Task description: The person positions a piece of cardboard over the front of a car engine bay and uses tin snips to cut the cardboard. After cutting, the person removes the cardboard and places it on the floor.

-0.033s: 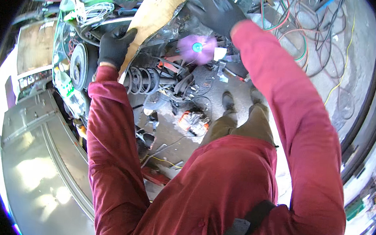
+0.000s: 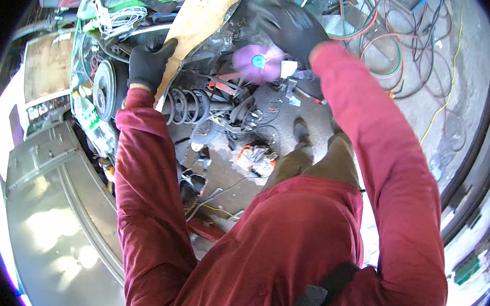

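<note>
Left gloved hand (image 2: 147, 66), head view: closed on a tan curved panel (image 2: 205, 12), thumb over its left edge, the other fingers largely hidden. Panel: one, long and thin, running from the grip up and to the right, its broad end farthest from it. Right gloved hand (image 2: 291, 29): to the right of the grip, just beside that broad end, fingers blurred; whether they touch the panel or hold anything cannot be told. Purple fan-like disc with blue hub (image 2: 258, 61): right of the grip, below the right hand, blurred. Coil spring (image 2: 188, 106): below and right of the grip. Round metal drum (image 2: 105, 87): just left of it. White cable bundle (image 2: 121, 20): above and left. Hoses (image 2: 393, 73): well to the right, loose on the floor. Hazards, as judged: with one sure hold near one end, the panel could pivot and its broad end dip towards the disc; if the disc is spinning, the right glove could catch through a low sweep.
</note>
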